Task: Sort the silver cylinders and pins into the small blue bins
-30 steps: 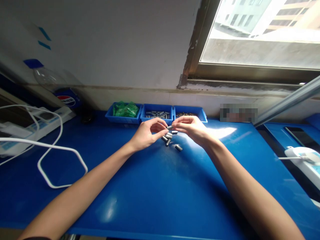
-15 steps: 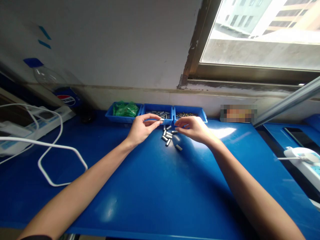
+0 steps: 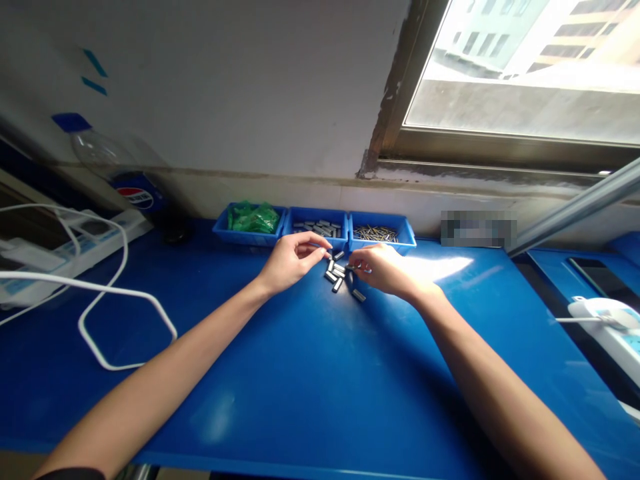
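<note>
Several short grey metal pieces [image 3: 338,285], shaped like small bars, lie loosely on the blue table between my hands. My left hand [image 3: 293,263] hovers at their left edge, thumb and forefinger nearly meeting in a pinch; whatever is between the tips is too small to make out. From the right, my right hand [image 3: 383,268] reaches down to the pile. Its thumb and fingers close on one metal piece [image 3: 351,267], partly hidden by the fingertips.
Three blue bins stand along the wall: one with green plastic [image 3: 254,218], one with more grey pieces [image 3: 320,229], one with thin brass-coloured pins [image 3: 375,233]. A cola bottle [image 3: 135,190], white cable [image 3: 83,327] and power strip [image 3: 607,320] lie at the sides.
My left hand has lowered slightly, and the light piece seen in its fingertips no longer shows. My right hand has come down and closed on a metal piece at the pile.
</note>
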Motion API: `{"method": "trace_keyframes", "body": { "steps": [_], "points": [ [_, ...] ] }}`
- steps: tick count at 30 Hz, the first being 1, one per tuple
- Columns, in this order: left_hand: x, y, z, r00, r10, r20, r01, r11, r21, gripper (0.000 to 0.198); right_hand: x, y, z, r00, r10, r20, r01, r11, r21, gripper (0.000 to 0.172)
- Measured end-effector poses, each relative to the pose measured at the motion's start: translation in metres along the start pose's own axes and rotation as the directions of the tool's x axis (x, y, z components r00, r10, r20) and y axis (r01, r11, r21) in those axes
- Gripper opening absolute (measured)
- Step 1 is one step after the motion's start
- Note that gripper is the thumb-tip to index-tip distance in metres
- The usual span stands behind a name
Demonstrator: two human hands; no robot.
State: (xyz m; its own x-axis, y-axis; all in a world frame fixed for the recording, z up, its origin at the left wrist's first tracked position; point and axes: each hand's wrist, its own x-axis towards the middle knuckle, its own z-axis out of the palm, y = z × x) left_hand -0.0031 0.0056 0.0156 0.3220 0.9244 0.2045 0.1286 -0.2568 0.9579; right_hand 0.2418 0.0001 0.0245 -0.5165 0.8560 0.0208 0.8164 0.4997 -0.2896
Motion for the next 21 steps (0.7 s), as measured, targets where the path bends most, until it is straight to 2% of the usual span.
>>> {"method": "trace_keyframes", "body": {
  "steps": [5,9,12,15,18,21],
  "points": [
    [-0.001,0.003,0.000,1.000,0.014,0.012,-0.014,0.999,0.041,0.023,-0.004,-0.002,-0.010,0.999,0.027,0.025,-0.029,0.997,0.067,0.028],
    [-0.002,0.005,0.002,0.998,0.017,0.055,-0.021,0.997,0.073,0.023,-0.007,-0.004,-0.025,0.996,0.057,0.063,-0.075,0.939,0.334,0.023],
    [-0.003,0.007,0.004,0.995,0.004,0.098,-0.012,0.997,0.083,0.022,-0.008,-0.004,-0.032,0.994,0.088,0.069,-0.112,0.797,0.594,0.016],
    [-0.004,0.010,0.007,0.993,-0.010,0.120,0.000,0.997,0.080,0.022,-0.008,-0.003,-0.035,0.988,0.113,0.105,-0.151,0.570,0.808,0.026],
    [-0.006,0.011,0.008,0.992,-0.010,0.126,0.001,0.998,0.070,0.025,-0.008,0.000,-0.034,0.981,0.125,0.147,-0.185,0.385,0.904,0.033],
    [-0.008,0.012,0.009,0.987,-0.001,0.162,-0.004,0.999,0.033,0.029,-0.007,0.002,-0.031,0.975,0.098,0.201,-0.222,0.295,0.929,0.036]
  ]
}}
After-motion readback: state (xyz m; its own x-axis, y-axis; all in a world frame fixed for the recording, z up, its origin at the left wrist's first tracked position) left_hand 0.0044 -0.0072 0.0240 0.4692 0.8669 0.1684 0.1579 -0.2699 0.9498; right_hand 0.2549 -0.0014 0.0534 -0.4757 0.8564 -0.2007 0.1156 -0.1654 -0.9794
